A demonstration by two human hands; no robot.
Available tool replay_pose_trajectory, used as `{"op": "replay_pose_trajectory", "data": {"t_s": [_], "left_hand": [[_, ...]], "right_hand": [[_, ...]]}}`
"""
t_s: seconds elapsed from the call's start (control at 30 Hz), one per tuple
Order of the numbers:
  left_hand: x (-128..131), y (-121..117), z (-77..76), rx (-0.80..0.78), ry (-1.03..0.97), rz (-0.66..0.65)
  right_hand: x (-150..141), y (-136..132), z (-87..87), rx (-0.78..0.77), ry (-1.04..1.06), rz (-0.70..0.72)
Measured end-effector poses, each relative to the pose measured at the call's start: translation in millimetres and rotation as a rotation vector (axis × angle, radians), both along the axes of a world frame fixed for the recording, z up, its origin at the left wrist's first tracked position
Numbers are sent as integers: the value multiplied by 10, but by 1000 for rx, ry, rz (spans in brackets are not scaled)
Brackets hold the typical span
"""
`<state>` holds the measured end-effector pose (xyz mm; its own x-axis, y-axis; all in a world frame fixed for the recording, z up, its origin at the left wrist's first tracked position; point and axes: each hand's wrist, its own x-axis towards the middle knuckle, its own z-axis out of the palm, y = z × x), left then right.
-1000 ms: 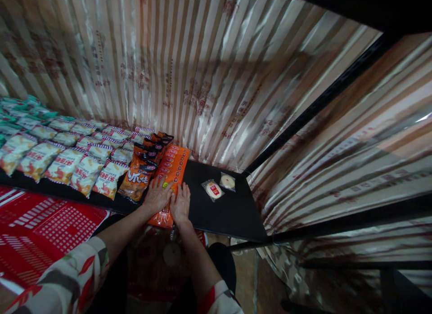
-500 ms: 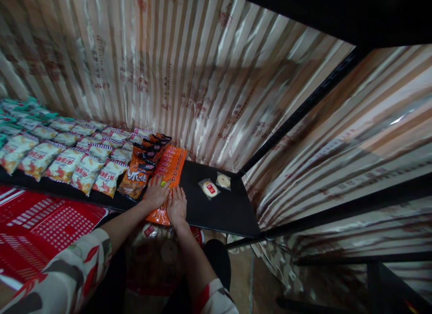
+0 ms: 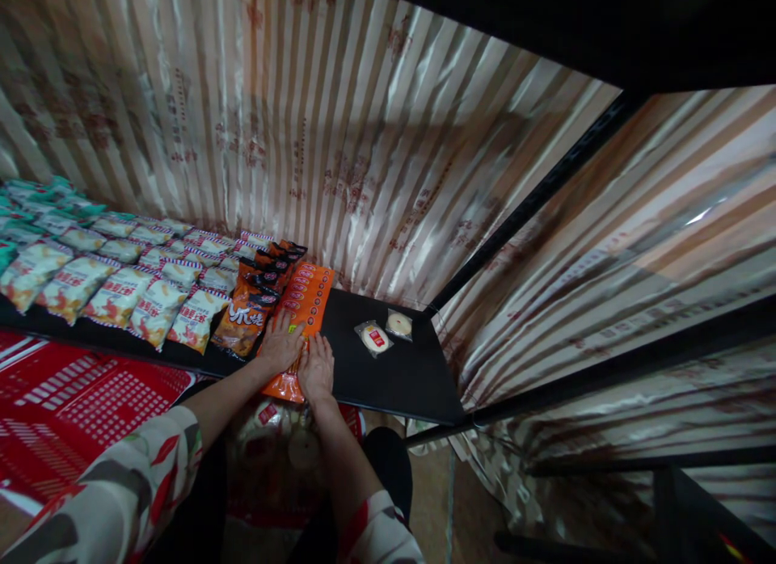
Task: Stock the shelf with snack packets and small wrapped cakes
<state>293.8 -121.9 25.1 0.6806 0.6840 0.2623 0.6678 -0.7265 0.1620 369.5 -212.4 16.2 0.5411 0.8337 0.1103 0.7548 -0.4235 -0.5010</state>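
Observation:
A long flat orange package [image 3: 308,297] lies on the black shelf [image 3: 397,386], its near end reaching the shelf's front edge. My left hand [image 3: 282,347] rests on the middle of the package with its fingers stretched out. Close beside it, my right hand [image 3: 316,372] presses on the package's right side, fingers extended. Neither hand grips anything. Against the package's left side stands a row of orange-and-black snack bags [image 3: 241,326]. To the right, two round pale crackers or cakes in clear wrappers lie on the shelf, one with a red label [image 3: 376,338] and one plain [image 3: 399,325].
White snack bags [image 3: 154,309] fill the left shelf, with green ones [image 3: 52,200] beyond. Red baskets [image 3: 90,410] stand below; one between my legs holds wrapped goods [image 3: 267,435]. Black posts [image 3: 521,216] frame the right side, with striped sheeting [image 3: 339,128] behind.
The view has shifted very slightly. Both hands stay flat on the orange package, and nothing on the shelf has visibly moved.

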Motion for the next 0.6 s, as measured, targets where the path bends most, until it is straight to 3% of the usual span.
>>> {"op": "replay_pose_trajectory", "data": {"t_s": [0.2, 0.47, 0.6], "left_hand": [[-30, -31, 13, 25, -32, -34], [-188, -339, -97, 34, -102, -95], [-245, -415, -69, 13, -123, -87]], "right_hand": [[0, -2, -17, 14, 0, 5], [-4, 1, 12, -21, -2, 7], [-7, -1, 15, -22, -5, 4]]}}
